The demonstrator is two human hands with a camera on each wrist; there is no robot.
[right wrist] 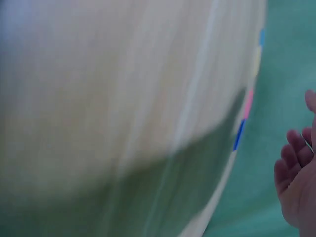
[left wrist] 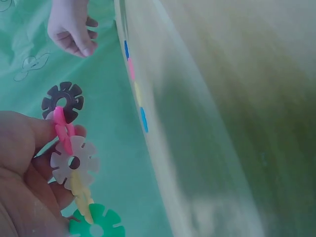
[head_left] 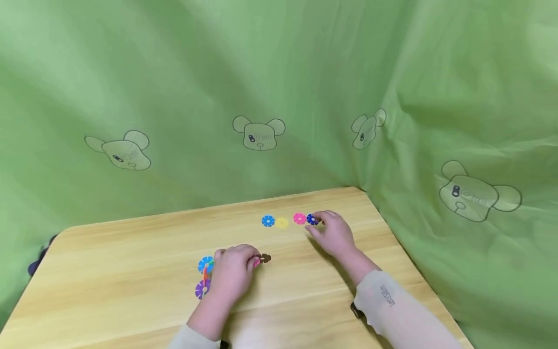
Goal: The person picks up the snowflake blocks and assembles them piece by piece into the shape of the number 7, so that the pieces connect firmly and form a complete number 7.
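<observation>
My left hand (head_left: 235, 271) pinches a chain of slotted flower-shaped plastic discs between thumb and fingers. In the left wrist view the chain shows a dark brown disc (left wrist: 73, 94) at its far end, then a pink disc (left wrist: 60, 123) under the thumb, a whitish disc (left wrist: 84, 163), a pale yellow disc (left wrist: 79, 192) and a green disc (left wrist: 111, 219). Blue (head_left: 204, 264) and purple (head_left: 202, 290) discs of the chain stick out left of this hand. Fingers loosely bent and holding nothing visible, my right hand (head_left: 335, 235) hovers by a dark blue disc (head_left: 312, 219) on the table.
Left of the dark blue disc, a pink disc (head_left: 299, 218), a yellow disc (head_left: 282, 223) and a light blue disc (head_left: 268, 221) lie in a row. The wooden table (head_left: 131, 271) meets a green curtain (head_left: 196, 87) along its back and right edges.
</observation>
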